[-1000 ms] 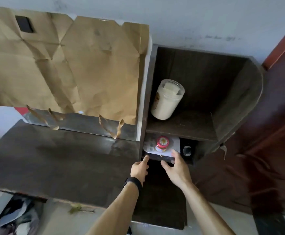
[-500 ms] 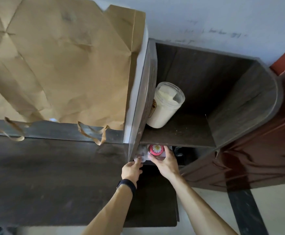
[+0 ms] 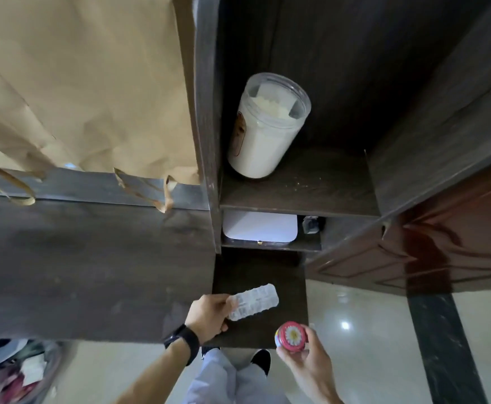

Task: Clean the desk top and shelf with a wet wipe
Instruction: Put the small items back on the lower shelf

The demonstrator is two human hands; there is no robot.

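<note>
Left hand (image 3: pixel 209 314) pinches a blister strip (image 3: pixel 256 300); right hand (image 3: pixel 305 363) grips a pink-lidded tin (image 3: pixel 291 336), both near the bench (image 3: pixel 92 272)'s right front corner. Best set them clear of the shelf (image 3: pixel 296 193) at its right edge, where a jar (image 3: pixel 264 126) stands. No wipe shows.

Paper bag (image 3: pixel 92 83), left of shelf (image 3: pixel 296 196): cropped by top and left edges.
White flat item (image 3: pixel 260 231), under shelf: rear hidden by the board.
Small dark item (image 3: pixel 311 224), under shelf's right end: too dim to identify.
Blister strip (image 3: pixel 257 298), below shelf: print illegible, one end covered by left hand (image 3: pixel 209 316).
Red-lidded pot (image 3: pixel 291 336), below shelf: body hidden by lid and right hand (image 3: pixel 305 365).
</note>
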